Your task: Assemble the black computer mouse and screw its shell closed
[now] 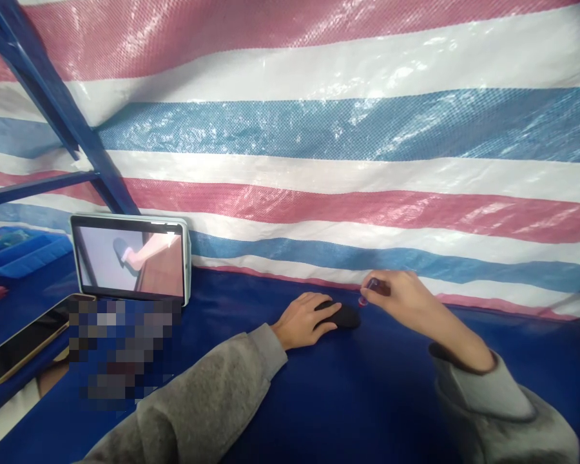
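On the blue tabletop lies a black computer mouse [347, 316], a smooth rounded shape. My left hand [303, 322] is on its left end, the fingers over it and the thumb along the near side. Just right of the mouse, my right hand [406, 296] pinches a small dark purple object [374, 284] with a reddish lower end. It looks like a short screwdriver, but fingers cover much of it. Its lower end points down and left, beside the mouse's right end; whether they touch I cannot tell.
A tablet [130, 261] in a pale case stands at the left, showing a video. A phone [29, 338] lies nearer, with a blue divided tray [26, 254] behind. Striped plastic sheeting [319, 129] rises along the table's back edge, and a blue metal frame [62, 106] stands at upper left.
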`<action>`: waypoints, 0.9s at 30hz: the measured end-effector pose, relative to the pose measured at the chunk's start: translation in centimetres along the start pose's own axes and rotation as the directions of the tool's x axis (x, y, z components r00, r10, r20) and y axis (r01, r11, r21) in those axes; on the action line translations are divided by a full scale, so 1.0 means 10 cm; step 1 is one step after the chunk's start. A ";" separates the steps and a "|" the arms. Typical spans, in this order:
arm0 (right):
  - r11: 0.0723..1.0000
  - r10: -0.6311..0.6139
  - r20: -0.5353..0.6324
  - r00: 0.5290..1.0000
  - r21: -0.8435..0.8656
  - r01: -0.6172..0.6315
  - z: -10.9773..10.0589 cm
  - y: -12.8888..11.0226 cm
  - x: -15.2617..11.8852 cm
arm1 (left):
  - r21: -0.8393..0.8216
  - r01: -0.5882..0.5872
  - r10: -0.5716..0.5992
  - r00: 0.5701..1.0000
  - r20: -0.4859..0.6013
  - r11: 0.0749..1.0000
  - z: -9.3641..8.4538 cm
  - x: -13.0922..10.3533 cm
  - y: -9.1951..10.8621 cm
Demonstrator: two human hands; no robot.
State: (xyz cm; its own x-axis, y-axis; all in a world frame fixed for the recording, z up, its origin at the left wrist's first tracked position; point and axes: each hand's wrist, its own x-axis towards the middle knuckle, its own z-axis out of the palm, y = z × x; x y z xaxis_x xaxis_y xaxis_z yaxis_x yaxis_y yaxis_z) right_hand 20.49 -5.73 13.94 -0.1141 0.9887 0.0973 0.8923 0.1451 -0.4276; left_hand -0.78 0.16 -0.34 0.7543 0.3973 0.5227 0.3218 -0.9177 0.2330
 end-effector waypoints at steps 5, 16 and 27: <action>0.976 0.053 -0.068 0.996 -0.207 -0.066 0.13 0.06 0.03 | 0.012 0.002 -0.002 1.000 0.012 1.000 0.00 0.00 0.00; 0.935 -0.007 -0.081 0.997 -0.353 -0.022 0.22 0.05 0.01 | 0.071 -0.056 0.056 0.998 -0.009 0.996 0.04 0.00 -0.02; 0.960 -0.139 -0.099 0.985 -0.259 0.110 0.22 0.08 0.02 | 0.105 -0.092 0.093 0.996 -0.003 0.990 0.08 0.00 -0.03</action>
State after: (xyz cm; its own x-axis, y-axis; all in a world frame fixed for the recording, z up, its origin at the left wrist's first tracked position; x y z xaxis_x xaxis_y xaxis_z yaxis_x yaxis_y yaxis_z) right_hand 20.24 -5.33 11.64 -0.1933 0.9502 0.2446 0.9568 0.2377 -0.1673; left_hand -0.45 0.41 -1.09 0.7791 0.3099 0.5449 0.3090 -0.9462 0.0962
